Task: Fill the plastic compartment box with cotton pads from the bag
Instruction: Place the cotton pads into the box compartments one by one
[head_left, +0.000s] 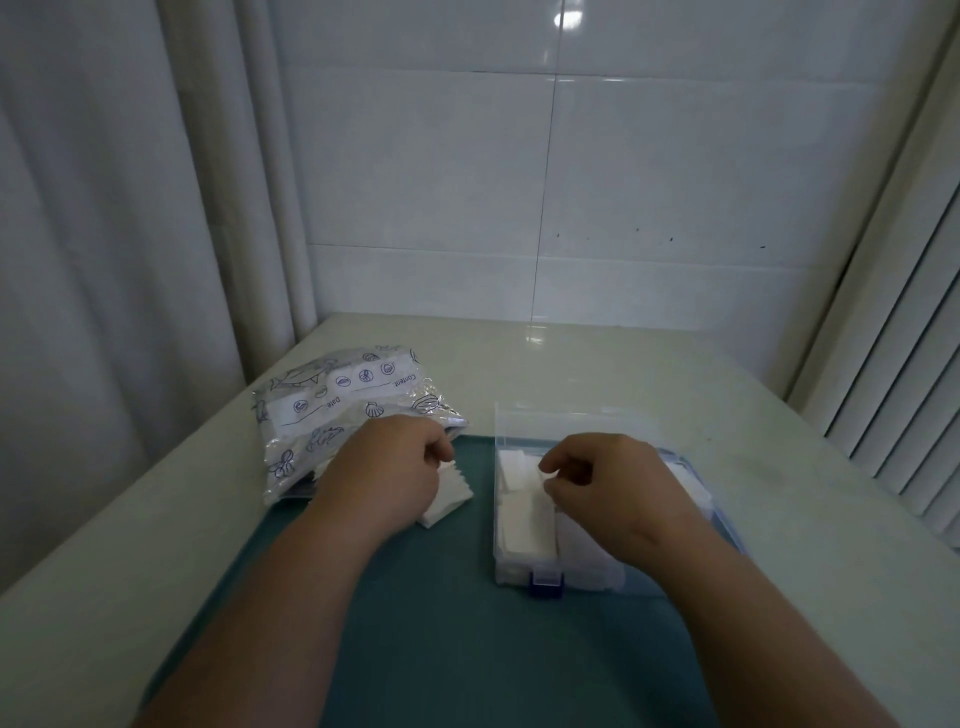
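Clear plastic compartment box (524, 571) is sitting open on the teal mat (457, 623), blue latch (545, 578) facing the person, clear lid (550, 423) standing up at the far side. Compartments are holding white cotton pads (524, 519); left column is showing stacked pads, the rest is partly hidden under the right hand, so compartment count is unclear.

One bag (337, 415), clear plastic with navy sea-creature and shell print, is lying left of the box, half on the mat, half on the pale table (623, 374). White label strips on it are reading "Content" and "Date". More pads are showing through its lower edge.

Left hand (387, 478) is resting at the bag mouth, fingers curled together on a small stack of pads (447, 499) lying just outside the bag; exact count unreadable.

Right hand (613, 488) is hovering over the box, thumb and forefinger pinched together; whether they are gripping a pad is unclear.

One box, one bag, two hands.
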